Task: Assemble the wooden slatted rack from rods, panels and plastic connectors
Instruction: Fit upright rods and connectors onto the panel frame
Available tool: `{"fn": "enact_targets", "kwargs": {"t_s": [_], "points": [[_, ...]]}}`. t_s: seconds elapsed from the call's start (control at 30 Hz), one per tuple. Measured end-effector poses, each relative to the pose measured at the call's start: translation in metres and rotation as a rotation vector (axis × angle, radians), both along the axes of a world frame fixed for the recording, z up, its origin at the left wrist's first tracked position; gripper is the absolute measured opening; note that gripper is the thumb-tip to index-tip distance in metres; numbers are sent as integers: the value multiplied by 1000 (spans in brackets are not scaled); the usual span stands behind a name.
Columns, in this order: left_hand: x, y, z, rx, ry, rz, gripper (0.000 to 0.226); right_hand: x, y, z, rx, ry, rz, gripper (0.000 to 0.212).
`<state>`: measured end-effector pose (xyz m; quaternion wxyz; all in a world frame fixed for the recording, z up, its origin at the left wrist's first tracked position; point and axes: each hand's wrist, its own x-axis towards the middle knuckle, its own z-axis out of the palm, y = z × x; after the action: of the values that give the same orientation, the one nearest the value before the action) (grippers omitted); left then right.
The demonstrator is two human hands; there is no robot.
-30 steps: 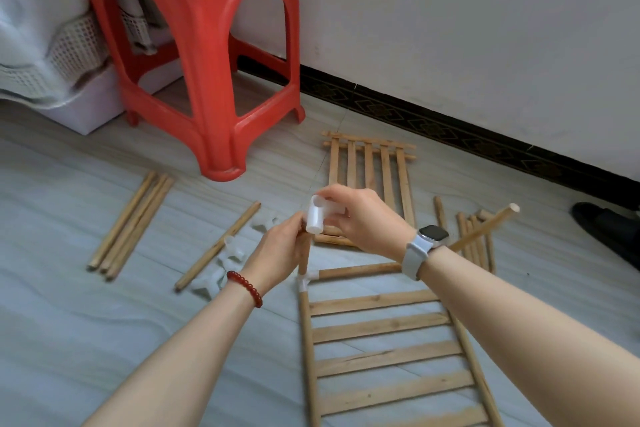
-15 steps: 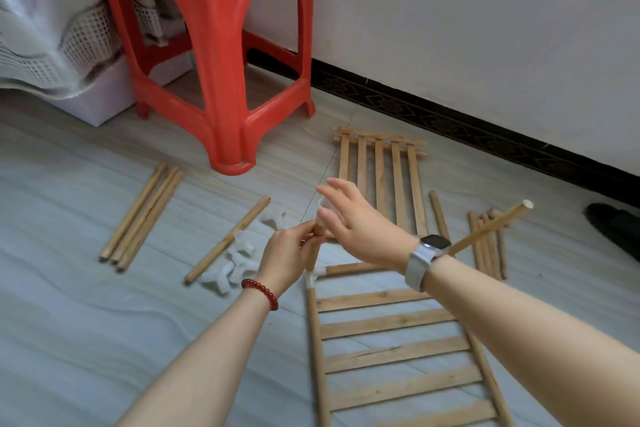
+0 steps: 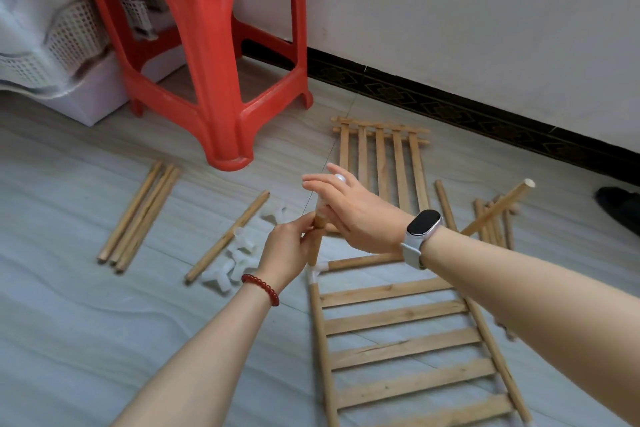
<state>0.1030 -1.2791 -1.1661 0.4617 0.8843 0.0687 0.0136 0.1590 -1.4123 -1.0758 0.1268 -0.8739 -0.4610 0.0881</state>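
Observation:
A slatted wooden panel (image 3: pixel 398 319) lies on the floor in front of me, with a white corner connector (image 3: pixel 317 274) at its far left corner. A short rod (image 3: pixel 313 246) stands upright in that connector, and my left hand (image 3: pixel 284 248) grips it near the top. My right hand (image 3: pixel 356 211) presses down on a white plastic connector (image 3: pixel 341 179) on top of the rod, fingers stretched out. Most of that connector is hidden by the hand. Another rod (image 3: pixel 498 208) slants up from the panel's far right corner.
A second slatted panel (image 3: pixel 381 163) lies farther back. Three rods (image 3: pixel 138 215) lie at the left, a single rod (image 3: pixel 228 236) beside several loose white connectors (image 3: pixel 239 258), more rods (image 3: pixel 493 224) at the right. A red stool (image 3: pixel 207 45) stands behind, a black shoe (image 3: pixel 620 206) by the wall.
My right hand held the white connector in curled fingers above the rod; now the fingers are stretched out and the hand presses it down on the rod's top. The left hand kept its grip.

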Motion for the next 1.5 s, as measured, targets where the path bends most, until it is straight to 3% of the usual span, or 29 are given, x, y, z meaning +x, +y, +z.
{"fn": "enact_targets", "kwargs": {"t_s": [0.07,0.17,0.27,0.37,0.47,0.53,0.63,0.83,0.93,1.03,1.1,1.17,1.27,1.5], "points": [[1,0,2,1,-10,-1,12,-1,-1,-3,111,57,-38,48],[-4,-1,4,6,-49,-10,12,-12,1,-11,361,340,-314,61],[-5,-2,6,-35,-68,-9,13,-19,4,-20,514,505,-548,60],[-6,6,-3,-28,-54,-22,21,-19,4,-26,534,513,-531,60],[-20,28,-35,274,-2,-41,43,-19,3,-32,663,603,-543,56],[-34,47,-64,517,221,-5,56,-18,0,-42,783,664,-643,46],[-43,65,-99,707,455,54,61,-15,-8,-65,963,680,-855,30],[-21,64,-127,1019,375,41,35,-21,-30,-111,865,714,-1087,22],[-21,60,-131,862,243,101,29,-23,-44,-120,774,738,-1101,22],[-31,59,-118,326,122,240,30,-22,-54,-120,652,769,-1056,23],[-37,57,-103,90,152,241,20,-23,-56,-115,522,824,-996,24],[-45,53,-86,28,243,159,16,-30,-54,-107,370,893,-887,21],[-54,38,-59,23,270,17,26,-47,-48,-95,232,899,-682,12],[-55,-26,17,1,165,-274,54,-66,-68,-43,240,817,-508,10]]}}
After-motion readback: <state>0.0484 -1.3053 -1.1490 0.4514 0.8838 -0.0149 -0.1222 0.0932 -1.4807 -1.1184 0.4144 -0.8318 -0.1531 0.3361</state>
